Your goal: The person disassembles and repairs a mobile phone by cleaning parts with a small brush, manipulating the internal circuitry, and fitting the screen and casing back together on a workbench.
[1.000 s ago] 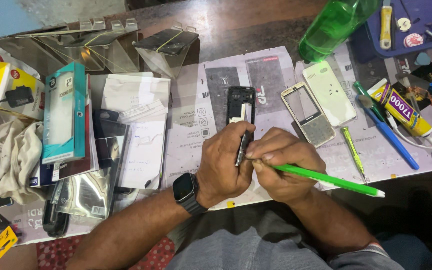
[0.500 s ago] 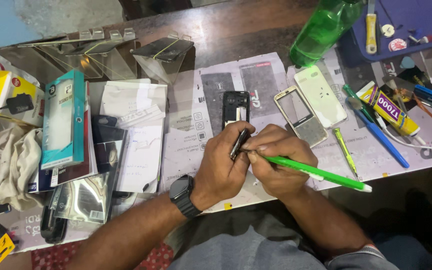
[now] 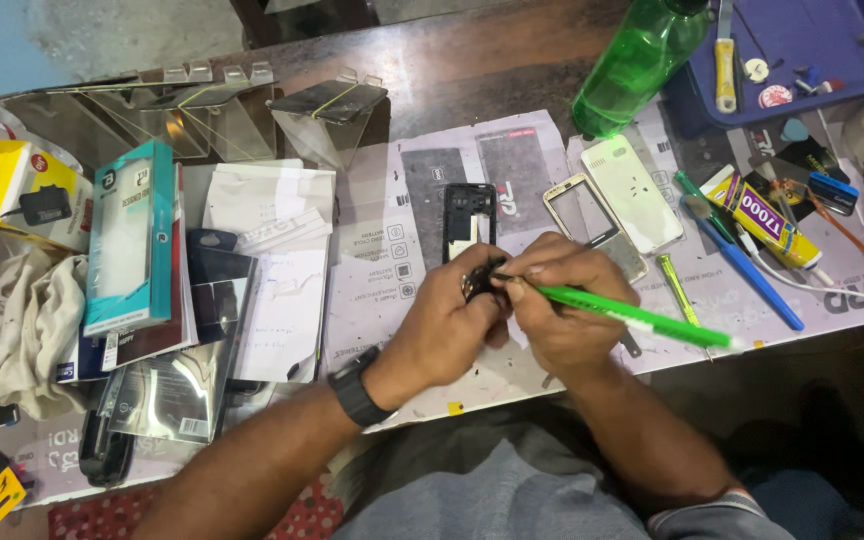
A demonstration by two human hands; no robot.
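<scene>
Mid-job, looks like: left hand (image 3: 442, 330) pinches a small dark part (image 3: 479, 283) above the mat (image 3: 382, 270); right hand (image 3: 562, 310) grips a green tool (image 3: 632, 318), tip on it. Phone frame (image 3: 469, 218) w/ covers (image 3: 612, 205) lies open, not reassembled.

On the desk (image 3: 472, 75), a mat (image 3: 382, 270) lies under the hands. The phone frame (image 3: 469, 220) lies just behind the left hand (image 3: 447, 330); two phone covers (image 3: 612, 205) lie to its right, a bottle (image 3: 637, 65) behind them. A glue tube (image 3: 762, 215) lies far right, a tray (image 3: 812, 50) behind it. Boxes (image 3: 132, 240) and a cloth (image 3: 12, 330) lie left. The right hand (image 3: 562, 310) touches the left.
</scene>
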